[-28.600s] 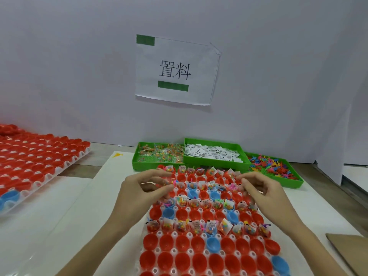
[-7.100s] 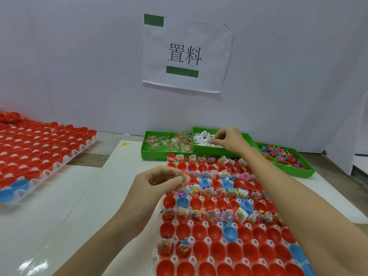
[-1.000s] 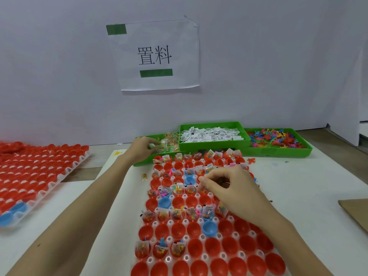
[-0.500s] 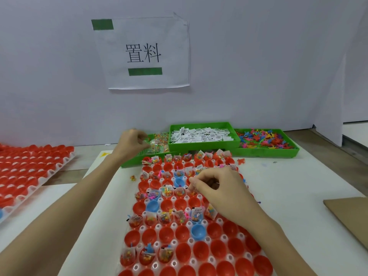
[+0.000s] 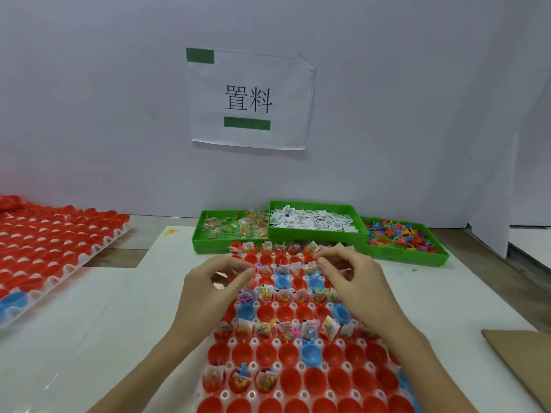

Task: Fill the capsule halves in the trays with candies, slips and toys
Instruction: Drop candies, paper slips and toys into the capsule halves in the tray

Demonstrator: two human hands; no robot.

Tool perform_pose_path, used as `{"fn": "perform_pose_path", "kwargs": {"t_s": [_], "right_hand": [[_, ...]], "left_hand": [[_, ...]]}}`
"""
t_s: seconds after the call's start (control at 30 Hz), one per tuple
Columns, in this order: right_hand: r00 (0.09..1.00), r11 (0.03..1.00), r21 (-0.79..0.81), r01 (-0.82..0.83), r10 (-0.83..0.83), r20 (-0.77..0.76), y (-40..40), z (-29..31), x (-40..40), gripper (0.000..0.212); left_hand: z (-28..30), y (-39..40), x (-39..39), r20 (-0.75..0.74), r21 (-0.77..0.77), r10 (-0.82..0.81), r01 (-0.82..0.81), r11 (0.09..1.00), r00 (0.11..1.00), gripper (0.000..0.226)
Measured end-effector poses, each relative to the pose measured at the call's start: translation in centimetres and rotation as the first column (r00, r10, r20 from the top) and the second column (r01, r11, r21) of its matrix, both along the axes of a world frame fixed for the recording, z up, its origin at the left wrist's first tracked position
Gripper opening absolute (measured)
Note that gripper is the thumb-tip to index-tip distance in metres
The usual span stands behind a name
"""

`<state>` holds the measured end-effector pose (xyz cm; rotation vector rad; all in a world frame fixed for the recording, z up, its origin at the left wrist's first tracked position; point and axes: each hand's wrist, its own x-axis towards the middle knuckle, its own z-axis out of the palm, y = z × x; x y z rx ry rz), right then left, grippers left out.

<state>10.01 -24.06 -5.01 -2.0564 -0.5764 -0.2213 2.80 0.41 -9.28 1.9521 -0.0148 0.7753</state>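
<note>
A white tray (image 5: 253, 342) of red and blue capsule halves lies in front of me; several far rows hold candy packets, slips and toys, while the near rows are bare. My left hand (image 5: 214, 289) hovers over the tray's far left part, fingers curled round clear candy packets, thumb and forefinger pinched. My right hand (image 5: 354, 281) hovers over the far right part, fingertips pinched, with a small pink toy in its curled fingers. Behind the tray stand three green bins: candies (image 5: 208, 242), slips (image 5: 351, 208) and toys (image 5: 435, 257).
A second tray (image 5: 98, 251) of red capsule halves, with a blue one at its near corner, lies at the left. A brown cardboard sheet (image 5: 524, 356) sits at the right edge. A white wall with a paper sign (image 5: 250, 99) closes the back.
My left hand has come back from the candy bin to the tray's far left rows. My right hand has moved farther up the tray. My head has turned, shifting the view.
</note>
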Motion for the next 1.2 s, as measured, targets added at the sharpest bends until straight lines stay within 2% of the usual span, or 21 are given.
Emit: {"fn": "perform_pose_path", "kwargs": {"t_s": [0.13,0.23,0.37,0.5,0.67,0.8,0.87,1.0,1.1,1.2], "right_hand": [[0.996,0.983,-0.179,0.049,-0.034,0.087,1.4,1.6,3.3,0.016],[0.985,0.933,-0.341,0.110,-0.056,0.165,3.6,2.4,7.4,0.023],[0.986,0.827,-0.540,0.160,-0.109,0.125,6.3,2.2,13.4,0.026],[0.993,0.722,-0.682,0.117,-0.081,0.085,7.7,1.7,16.3,0.029],[0.997,0.683,-0.728,0.061,-0.080,0.009,8.1,2.4,18.0,0.026],[0.993,0.685,-0.719,0.122,-0.078,0.094,8.3,1.9,18.0,0.008],[0.989,0.686,-0.713,0.148,-0.084,0.124,8.0,1.6,17.9,0.019],[0.974,0.727,-0.651,0.219,-0.127,0.187,6.4,1.6,17.7,0.016],[0.970,0.756,-0.613,0.230,-0.126,0.209,5.2,1.3,17.9,0.010],[0.965,0.811,-0.531,0.246,-0.152,0.215,4.2,0.5,17.9,0.007]], "left_hand": [[0.4,-0.2,-0.5,0.042,0.004,0.030,-0.030,1.000,0.999,0.011],[0.7,0.1,-0.8,0.076,0.011,0.043,-0.044,0.999,0.996,0.008],[0.8,0.8,-1.2,0.125,0.005,0.021,-0.022,1.000,0.992,0.013],[0.8,1.5,-1.2,0.135,-0.028,-0.006,0.010,1.000,0.991,0.016],[0.7,1.8,-0.9,0.123,-0.084,0.010,0.000,0.996,0.992,0.013],[0.4,2.5,-0.4,0.126,-0.110,0.039,-0.026,0.994,0.991,0.013],[0.4,3.1,0.2,0.118,-0.114,0.080,-0.066,0.991,0.990,0.013],[0.8,4.9,3.1,0.102,-0.079,0.200,-0.192,0.978,0.975,0.008],[1.8,6.5,6.3,0.104,0.009,0.271,-0.273,0.962,0.957,0.002],[3.0,8.3,9.5,0.060,0.068,0.339,-0.343,0.937,0.939,0.007]]}}
